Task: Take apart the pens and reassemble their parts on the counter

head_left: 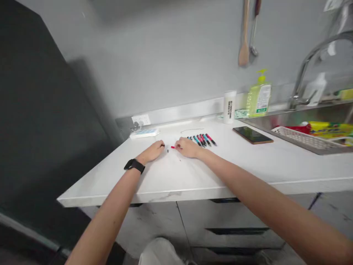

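Two hands on counter; right hand (188, 147) pinching red pen part (173, 147).

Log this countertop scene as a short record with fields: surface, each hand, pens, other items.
surface: white stone-look countertop
left hand: left hand with black wristwatch, fingertips on the counter beside a tiny dark part
right hand: right hand, grip pinching a small red pen piece
pens: row of red and blue pens with black grips, right of the hands
other items: dark smartphone, green soap bottle, white power strip
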`<state>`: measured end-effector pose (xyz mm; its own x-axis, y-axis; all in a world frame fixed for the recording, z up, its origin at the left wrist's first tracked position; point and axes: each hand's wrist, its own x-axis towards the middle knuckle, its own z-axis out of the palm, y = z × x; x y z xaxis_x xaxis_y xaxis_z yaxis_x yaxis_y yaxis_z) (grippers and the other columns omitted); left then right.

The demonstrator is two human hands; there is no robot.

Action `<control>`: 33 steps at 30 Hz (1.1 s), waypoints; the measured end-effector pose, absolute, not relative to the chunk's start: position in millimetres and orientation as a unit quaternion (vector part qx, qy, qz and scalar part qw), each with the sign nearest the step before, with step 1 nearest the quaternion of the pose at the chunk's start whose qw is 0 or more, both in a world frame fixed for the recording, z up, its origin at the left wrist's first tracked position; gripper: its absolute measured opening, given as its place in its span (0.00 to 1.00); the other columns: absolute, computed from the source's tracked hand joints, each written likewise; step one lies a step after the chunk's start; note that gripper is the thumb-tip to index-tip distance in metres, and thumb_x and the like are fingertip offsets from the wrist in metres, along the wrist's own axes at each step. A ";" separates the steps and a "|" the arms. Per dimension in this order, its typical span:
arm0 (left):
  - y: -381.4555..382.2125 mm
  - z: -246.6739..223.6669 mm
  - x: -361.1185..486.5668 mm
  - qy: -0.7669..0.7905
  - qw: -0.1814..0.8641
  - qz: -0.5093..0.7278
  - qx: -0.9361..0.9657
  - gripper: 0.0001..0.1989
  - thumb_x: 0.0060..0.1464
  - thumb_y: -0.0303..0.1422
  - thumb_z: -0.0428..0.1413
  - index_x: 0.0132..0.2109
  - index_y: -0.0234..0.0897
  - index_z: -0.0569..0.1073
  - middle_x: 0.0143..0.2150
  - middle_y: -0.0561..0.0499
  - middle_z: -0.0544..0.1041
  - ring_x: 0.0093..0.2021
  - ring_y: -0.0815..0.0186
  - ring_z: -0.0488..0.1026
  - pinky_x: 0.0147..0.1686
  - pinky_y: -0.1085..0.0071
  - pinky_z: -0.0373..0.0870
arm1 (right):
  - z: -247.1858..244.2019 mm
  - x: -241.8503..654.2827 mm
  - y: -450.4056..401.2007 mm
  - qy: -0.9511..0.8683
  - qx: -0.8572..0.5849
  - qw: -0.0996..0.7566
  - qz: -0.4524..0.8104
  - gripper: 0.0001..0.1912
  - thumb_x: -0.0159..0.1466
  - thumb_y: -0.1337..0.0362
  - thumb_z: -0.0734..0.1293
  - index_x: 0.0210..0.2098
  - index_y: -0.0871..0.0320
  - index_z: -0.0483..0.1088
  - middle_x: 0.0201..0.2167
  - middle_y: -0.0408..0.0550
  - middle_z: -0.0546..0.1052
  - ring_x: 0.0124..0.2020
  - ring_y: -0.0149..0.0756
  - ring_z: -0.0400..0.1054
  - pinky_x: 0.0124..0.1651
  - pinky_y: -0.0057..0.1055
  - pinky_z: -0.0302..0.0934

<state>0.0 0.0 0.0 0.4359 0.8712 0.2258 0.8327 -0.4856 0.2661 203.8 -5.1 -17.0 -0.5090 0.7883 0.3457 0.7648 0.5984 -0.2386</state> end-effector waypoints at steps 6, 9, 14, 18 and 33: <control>-1.1 -4.3 5.6 0.520 0.040 0.146 0.841 0.15 0.54 0.45 0.47 0.33 0.39 0.66 0.34 0.46 0.74 0.35 0.59 0.71 0.39 0.65 0.66 | -18.7 204.4 -5.4 -0.863 -0.452 0.225 0.027 0.13 0.66 0.70 0.61 0.45 0.61 0.77 0.45 0.56 0.75 0.48 0.39 0.70 0.54 0.31 0.58; 1.7 -7.4 7.9 0.508 0.023 0.149 0.848 0.12 0.54 0.42 0.50 0.34 0.38 0.69 0.34 0.46 0.75 0.35 0.60 0.71 0.38 0.66 0.66 | -17.1 203.8 -7.1 -0.860 -0.457 0.224 0.033 0.13 0.66 0.71 0.61 0.45 0.60 0.77 0.46 0.57 0.75 0.49 0.40 0.70 0.54 0.31 0.58; 7.3 -11.9 3.9 0.486 -0.001 0.157 0.860 0.08 0.56 0.34 0.48 0.34 0.37 0.70 0.33 0.46 0.75 0.35 0.61 0.72 0.39 0.67 0.67 | -13.5 203.8 -8.9 -0.858 -0.458 0.229 0.041 0.12 0.66 0.71 0.62 0.44 0.61 0.77 0.45 0.57 0.75 0.48 0.39 0.70 0.54 0.31 0.59; 6.9 -11.8 2.3 0.443 0.007 0.205 0.873 0.09 0.58 0.35 0.48 0.37 0.36 0.71 0.35 0.47 0.74 0.36 0.62 0.71 0.40 0.66 0.67 | -11.9 203.4 -8.1 -0.855 -0.454 0.248 0.041 0.11 0.66 0.72 0.62 0.43 0.61 0.76 0.42 0.54 0.76 0.45 0.36 0.70 0.53 0.29 0.58; 13.2 -20.1 2.7 0.411 0.010 0.263 0.873 0.16 0.57 0.25 0.45 0.50 0.34 0.70 0.45 0.45 0.70 0.48 0.62 0.70 0.56 0.61 0.65 | -9.4 202.9 -2.6 -0.825 -0.462 0.320 0.057 0.06 0.65 0.67 0.66 0.38 0.60 0.76 0.38 0.50 0.74 0.40 0.33 0.69 0.48 0.28 0.59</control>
